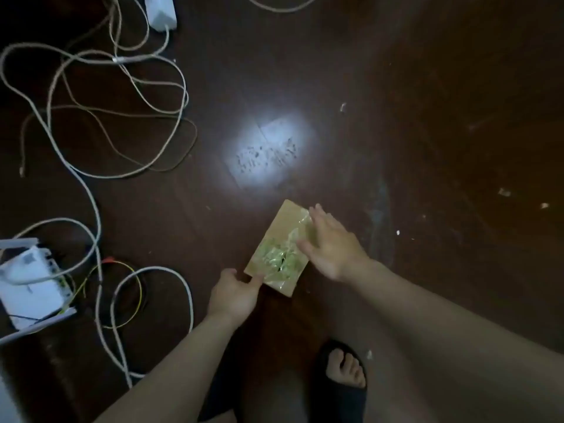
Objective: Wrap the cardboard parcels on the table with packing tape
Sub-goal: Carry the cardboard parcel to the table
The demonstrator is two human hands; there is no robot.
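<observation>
A small flat cardboard parcel (282, 236) lies on the dark wooden surface (396, 117), tilted, with crinkled shiny clear tape (279, 259) across its near half. My left hand (233, 296) holds the parcel's near left corner, thumb on top at the edge. My right hand (331, 244) lies flat with straight fingers on the parcel's right side, pressing on the tape. No tape roll is in view.
Tangled white and beige cables (91, 117) cover the left side. A white device in a tray (29, 285) sits at the left edge, a white adapter (161, 10) at the top. A foot in a black slipper (345, 377) is below. Small scraps (505, 192) lie right.
</observation>
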